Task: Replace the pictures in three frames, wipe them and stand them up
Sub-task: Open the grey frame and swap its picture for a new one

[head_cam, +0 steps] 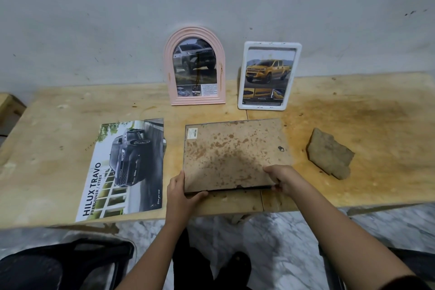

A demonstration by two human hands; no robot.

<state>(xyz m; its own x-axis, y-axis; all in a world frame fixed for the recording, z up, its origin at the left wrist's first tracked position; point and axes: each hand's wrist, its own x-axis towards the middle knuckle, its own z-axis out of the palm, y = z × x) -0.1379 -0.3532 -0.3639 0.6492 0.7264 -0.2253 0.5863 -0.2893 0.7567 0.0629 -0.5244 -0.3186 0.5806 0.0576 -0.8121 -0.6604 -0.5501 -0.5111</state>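
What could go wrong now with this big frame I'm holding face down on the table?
The large frame, gripped only at its near corners by the left hand and right hand, lies close to the front edge of the table; a slip could drop it to the floor. Pushing it forward could topple the pink frame or white frame standing behind. The loose poster reaches that edge and might slide off.

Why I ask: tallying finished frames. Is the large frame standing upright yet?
No, the large frame lies flat, back up, on the table, left hand and right hand gripping its near edge.
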